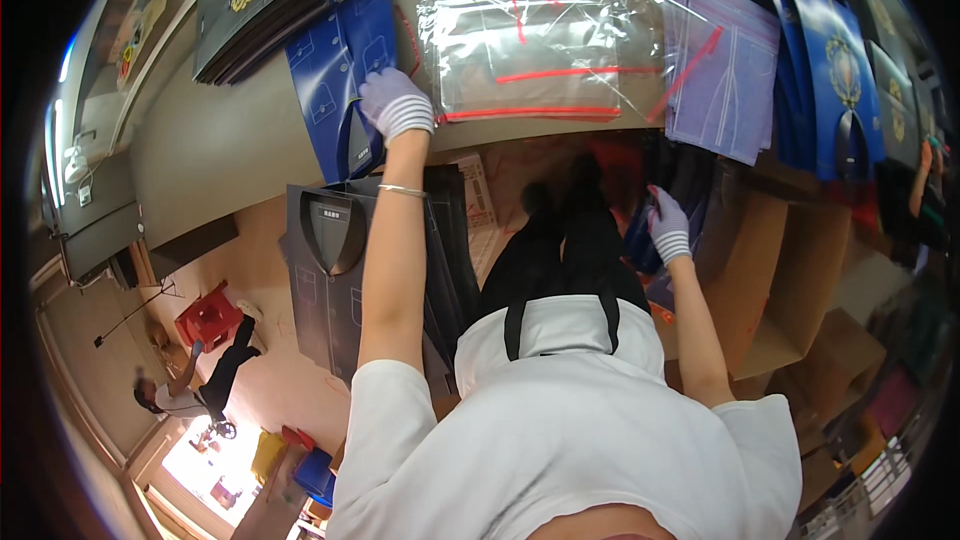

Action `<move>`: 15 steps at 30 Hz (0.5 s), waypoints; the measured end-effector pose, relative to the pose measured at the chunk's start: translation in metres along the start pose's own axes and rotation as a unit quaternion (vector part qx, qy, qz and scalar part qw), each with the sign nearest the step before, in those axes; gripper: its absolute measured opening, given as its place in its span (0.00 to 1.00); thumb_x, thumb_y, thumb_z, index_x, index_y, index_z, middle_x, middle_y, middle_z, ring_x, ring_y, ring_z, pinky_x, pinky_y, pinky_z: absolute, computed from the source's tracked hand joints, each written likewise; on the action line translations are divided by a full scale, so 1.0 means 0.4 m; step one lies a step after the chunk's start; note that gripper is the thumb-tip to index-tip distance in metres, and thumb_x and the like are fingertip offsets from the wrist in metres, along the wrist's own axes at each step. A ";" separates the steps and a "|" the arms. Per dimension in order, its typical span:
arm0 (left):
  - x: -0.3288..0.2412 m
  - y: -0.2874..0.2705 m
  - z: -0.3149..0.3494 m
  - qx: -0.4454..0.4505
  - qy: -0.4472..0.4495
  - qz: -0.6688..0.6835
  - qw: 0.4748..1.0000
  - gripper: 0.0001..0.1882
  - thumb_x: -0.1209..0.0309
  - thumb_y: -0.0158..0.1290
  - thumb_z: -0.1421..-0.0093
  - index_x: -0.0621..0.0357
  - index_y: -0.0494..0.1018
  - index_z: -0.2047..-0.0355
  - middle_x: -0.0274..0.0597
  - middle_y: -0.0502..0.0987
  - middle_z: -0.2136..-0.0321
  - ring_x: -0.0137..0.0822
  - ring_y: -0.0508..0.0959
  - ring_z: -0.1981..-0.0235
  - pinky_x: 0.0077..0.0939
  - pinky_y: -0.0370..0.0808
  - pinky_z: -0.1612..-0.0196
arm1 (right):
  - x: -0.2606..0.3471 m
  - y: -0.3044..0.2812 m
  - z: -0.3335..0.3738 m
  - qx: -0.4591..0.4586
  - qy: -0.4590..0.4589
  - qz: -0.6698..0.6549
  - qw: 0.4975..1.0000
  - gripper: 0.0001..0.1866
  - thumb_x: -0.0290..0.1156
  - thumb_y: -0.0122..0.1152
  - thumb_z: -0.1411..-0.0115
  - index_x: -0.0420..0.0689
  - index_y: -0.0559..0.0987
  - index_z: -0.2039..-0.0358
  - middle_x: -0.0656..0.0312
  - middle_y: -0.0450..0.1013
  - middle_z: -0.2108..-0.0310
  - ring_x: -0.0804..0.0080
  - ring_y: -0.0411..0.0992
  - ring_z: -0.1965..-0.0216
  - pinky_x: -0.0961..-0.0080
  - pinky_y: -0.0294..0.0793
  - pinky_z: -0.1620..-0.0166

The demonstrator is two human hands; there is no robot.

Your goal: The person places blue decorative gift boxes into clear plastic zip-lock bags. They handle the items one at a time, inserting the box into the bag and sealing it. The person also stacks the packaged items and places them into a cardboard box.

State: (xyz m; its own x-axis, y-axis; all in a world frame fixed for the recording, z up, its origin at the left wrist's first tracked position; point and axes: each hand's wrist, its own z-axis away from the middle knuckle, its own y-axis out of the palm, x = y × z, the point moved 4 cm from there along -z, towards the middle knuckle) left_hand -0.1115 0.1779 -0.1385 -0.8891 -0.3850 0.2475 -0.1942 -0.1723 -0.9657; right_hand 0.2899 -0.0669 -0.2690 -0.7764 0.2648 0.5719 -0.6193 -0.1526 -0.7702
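My left hand (396,106), in a pale glove with a striped cuff, is closed on a blue paper bag (335,65) printed like a shirt front. That bag lies at the table's near edge with its collar end toward me. Below the table edge on the right, my gloved right hand (669,227) has curled fingers beside dark blue bags (692,180). A bit of red shows at its fingertips; what it grips is too dark to make out. Right of the blue bag lies a clear plastic sleeve (540,45) with red strips.
Purple printed sheets (722,75) and blue bags (835,70) lie at the right. Dark bags are stacked (260,10) at the back left; more dark bags (325,290) stand below the edge. A cardboard box (790,285) is at my right. Another person (185,395) is far left, near a red stool (210,318).
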 end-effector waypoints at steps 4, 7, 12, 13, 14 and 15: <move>0.037 -0.192 0.018 -0.073 0.048 0.066 0.994 0.11 0.70 0.52 0.50 0.59 0.75 0.66 0.47 0.75 0.67 0.43 0.74 0.62 0.33 0.73 0.57 | 0.122 0.011 -0.027 0.035 -0.065 -0.137 0.988 0.17 0.25 0.49 0.46 0.46 0.71 0.54 0.51 0.71 0.57 0.56 0.71 0.57 0.70 0.71 0.55; 0.044 -0.299 0.127 -0.195 0.103 0.162 0.962 0.13 0.76 0.46 0.53 0.59 0.74 0.65 0.48 0.74 0.67 0.49 0.73 0.63 0.38 0.70 0.57 | 0.223 -0.078 -0.071 0.117 0.007 -0.410 0.904 0.20 0.37 0.47 0.40 0.42 0.69 0.50 0.51 0.69 0.52 0.56 0.70 0.54 0.69 0.71 0.54; -0.022 -0.427 0.389 -0.246 0.325 0.362 0.838 0.21 0.87 0.43 0.61 0.64 0.71 0.63 0.47 0.72 0.68 0.45 0.71 0.66 0.34 0.68 0.60 | 0.181 -0.371 -0.164 0.157 -0.058 -0.755 0.634 0.46 0.67 0.34 0.46 0.38 0.55 0.41 0.46 0.57 0.42 0.51 0.58 0.42 0.59 0.58 0.44; -0.038 -0.411 0.427 -0.245 0.373 0.380 0.810 0.22 0.87 0.44 0.62 0.63 0.72 0.63 0.47 0.72 0.68 0.44 0.71 0.66 0.36 0.67 0.60 | 0.168 -0.456 -0.157 0.145 -0.079 -0.758 0.632 0.49 0.69 0.35 0.48 0.38 0.54 0.41 0.46 0.55 0.41 0.51 0.56 0.41 0.58 0.56 0.42; -0.065 -0.378 0.451 -0.238 0.437 0.398 0.771 0.22 0.86 0.47 0.62 0.62 0.73 0.63 0.45 0.72 0.68 0.43 0.71 0.66 0.37 0.67 0.61 | 0.139 -0.526 -0.145 0.130 -0.101 -0.757 0.633 0.51 0.71 0.36 0.50 0.38 0.54 0.40 0.46 0.53 0.41 0.51 0.54 0.40 0.56 0.53 0.41; -0.097 -0.320 0.477 -0.232 0.469 0.434 0.733 0.19 0.84 0.51 0.62 0.60 0.73 0.65 0.41 0.73 0.68 0.41 0.72 0.65 0.35 0.66 0.60 | 0.102 -0.571 -0.125 0.090 -0.094 -0.742 0.658 0.50 0.71 0.37 0.50 0.39 0.55 0.40 0.47 0.54 0.41 0.54 0.55 0.41 0.58 0.54 0.41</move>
State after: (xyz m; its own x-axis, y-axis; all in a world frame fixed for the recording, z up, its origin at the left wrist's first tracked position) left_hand 0.0270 0.0421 -0.0098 -0.6128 0.6636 -0.4291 0.6869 0.1788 -0.7044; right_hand 0.4056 0.0265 -0.0841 0.7081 0.1291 0.6942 -0.7022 0.0254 0.7115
